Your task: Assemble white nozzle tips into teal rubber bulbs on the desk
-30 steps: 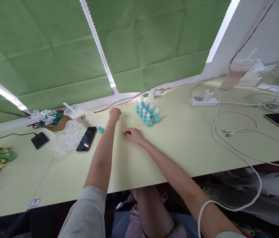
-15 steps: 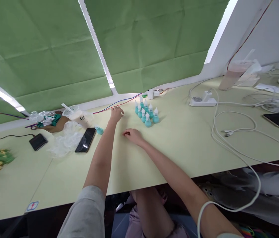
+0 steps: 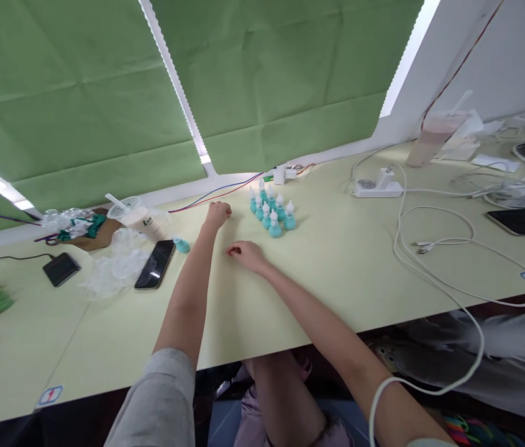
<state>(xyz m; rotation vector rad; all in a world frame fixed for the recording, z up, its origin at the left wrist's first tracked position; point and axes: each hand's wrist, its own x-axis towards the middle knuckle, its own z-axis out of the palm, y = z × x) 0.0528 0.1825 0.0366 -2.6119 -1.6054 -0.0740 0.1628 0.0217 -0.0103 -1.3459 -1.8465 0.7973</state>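
- Standing upright, small teal bottles [image 3: 266, 220] are clustered on the counter [image 3: 337, 267], to the right of the left hand [image 3: 218, 214].
- One more teal bottle [image 3: 181, 245] is set apart, beside the phone [image 3: 155, 264].
- Both hands are curled; whether anything is pinched by the left or the right hand [image 3: 246, 255] cannot be told.
- Light, smooth, slightly squeezable bodies are judged likely; the rounded base is best gripped gently, not the tip.
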